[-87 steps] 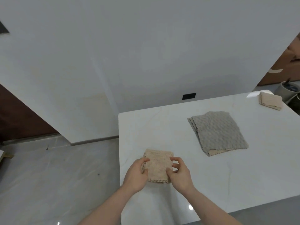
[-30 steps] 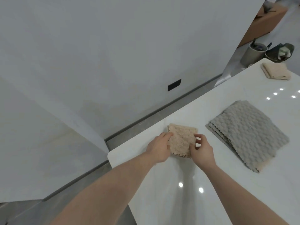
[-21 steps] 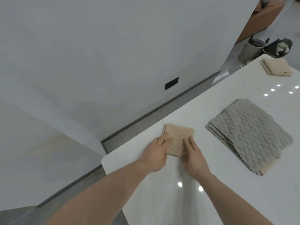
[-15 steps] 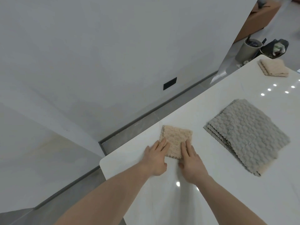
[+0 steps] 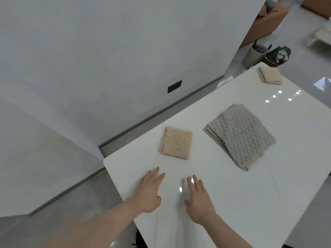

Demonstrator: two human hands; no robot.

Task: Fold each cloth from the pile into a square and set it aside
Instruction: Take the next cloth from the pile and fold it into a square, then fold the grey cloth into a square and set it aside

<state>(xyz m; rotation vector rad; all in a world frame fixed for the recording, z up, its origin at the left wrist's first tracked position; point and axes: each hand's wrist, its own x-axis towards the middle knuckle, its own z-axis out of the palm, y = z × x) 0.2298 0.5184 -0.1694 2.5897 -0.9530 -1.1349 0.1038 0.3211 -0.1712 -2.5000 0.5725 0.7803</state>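
Beige square [image 5: 176, 142] folded, lying free on table [image 5: 232, 203] near left corner. Left hand [image 5: 149, 191], right hand [image 5: 198, 198]: fingers straight, holding nothing. Next: lift only top cloth off grey pile [image 5: 239, 136], edges aligned.

wall [image 5: 107, 51]: plain grey, upper left | floor [image 5: 44, 176]: pale tile, lower left | table [image 5: 232, 203]: glossy white, ceiling-light reflections, right

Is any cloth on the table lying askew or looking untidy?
Little stands out. In the grey cloth pile the layers are fanned, with a beige cloth peeking out below. The folded beige cloth lies flat and square.
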